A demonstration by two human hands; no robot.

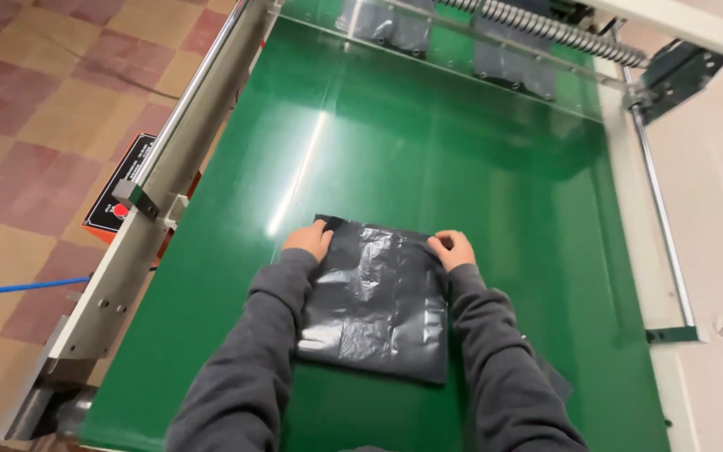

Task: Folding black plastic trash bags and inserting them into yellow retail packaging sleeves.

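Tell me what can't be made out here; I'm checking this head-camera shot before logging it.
- Black plastic package: underside hidden against the green belt.
- Left hand and right hand: palms hidden; grip unclear.
- Dark flaps behind the clear guard: blurred by reflections.
- Red-and-black panel: partly hidden by the side rail.

— What colour is the belt [395, 151]?
— Glossy green, with pale streaks of glare.
— And the flat bag [378, 301] on it?
— Shiny black plastic.
— The sleeves [236, 377]?
— Dark grey.
— The floor [35, 109]?
— Chequered, tan and dull red tiles, crossed by a blue hose [18, 288].
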